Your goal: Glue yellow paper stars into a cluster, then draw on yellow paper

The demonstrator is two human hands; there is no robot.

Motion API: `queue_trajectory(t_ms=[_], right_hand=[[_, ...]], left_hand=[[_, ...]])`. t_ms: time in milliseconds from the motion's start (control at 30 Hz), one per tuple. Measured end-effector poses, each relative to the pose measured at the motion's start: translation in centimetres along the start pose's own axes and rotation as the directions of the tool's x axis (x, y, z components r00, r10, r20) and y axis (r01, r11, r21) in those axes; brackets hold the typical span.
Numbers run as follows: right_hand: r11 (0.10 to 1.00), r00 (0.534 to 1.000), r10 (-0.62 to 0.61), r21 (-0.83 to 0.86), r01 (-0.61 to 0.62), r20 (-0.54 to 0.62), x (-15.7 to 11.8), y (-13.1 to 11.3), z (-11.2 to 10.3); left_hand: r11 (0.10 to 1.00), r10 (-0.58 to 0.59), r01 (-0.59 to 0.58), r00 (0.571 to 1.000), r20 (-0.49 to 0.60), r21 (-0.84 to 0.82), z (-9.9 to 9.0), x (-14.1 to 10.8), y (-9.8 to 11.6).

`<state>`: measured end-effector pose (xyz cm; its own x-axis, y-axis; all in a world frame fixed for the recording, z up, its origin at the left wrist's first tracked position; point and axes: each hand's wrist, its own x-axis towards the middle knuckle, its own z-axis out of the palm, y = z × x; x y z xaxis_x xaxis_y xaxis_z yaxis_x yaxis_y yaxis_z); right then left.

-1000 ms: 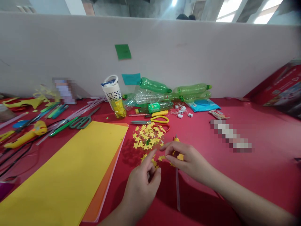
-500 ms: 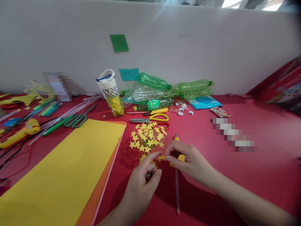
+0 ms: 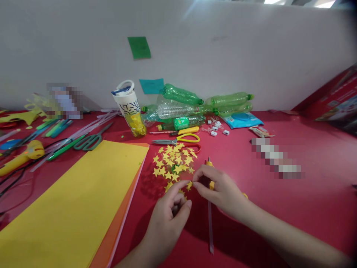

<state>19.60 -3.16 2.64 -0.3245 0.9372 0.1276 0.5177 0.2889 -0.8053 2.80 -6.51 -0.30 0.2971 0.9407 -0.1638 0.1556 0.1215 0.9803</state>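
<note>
At left are one glue gun [image 3: 34,149] and one dark scissors [image 3: 105,128]. The paper stack's [image 3: 75,201] right edge slants near-left, leaving a strip of worktop [image 3: 136,221] before the left hand [image 3: 170,219] — loosely curled, unclenched, index finger out. The stars [image 3: 169,162], too many to count surely, cluster just far of the hands. Beyond lies one yellow scissors [image 3: 176,141]; farther, at least five bottles [image 3: 182,94]. The right hand [image 3: 220,188] brings thumb and index tips together beside one star — whether pinching, I cannot tell. Beneath it lies a second glue gun [image 3: 209,163]. Worktop stretches broadly right toward one red box [image 3: 331,108].
</note>
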Motion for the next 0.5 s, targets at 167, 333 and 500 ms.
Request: queue_trajectory(t_ms=[167,333,500], right_hand=[[1.0,1.0,-0.002,-0.024,0.002,-0.009,0.03,0.05,0.05],[0.999,1.0,0.006,-0.034,-0.007,-0.021,0.01,0.03,0.15],[0.999,1.0,0.006,-0.053,-0.007,-0.025,-0.08,0.04,0.29]], left_hand=[[1.0,0.004,-0.004,1.0,0.003,0.003,0.04,0.05,0.13],[1.0,0.01,-0.01,1.0,0.001,0.006,0.04,0.01,0.15],[1.0,0.006,-0.006,1.0,0.0,0.01,0.03,0.13,0.22]])
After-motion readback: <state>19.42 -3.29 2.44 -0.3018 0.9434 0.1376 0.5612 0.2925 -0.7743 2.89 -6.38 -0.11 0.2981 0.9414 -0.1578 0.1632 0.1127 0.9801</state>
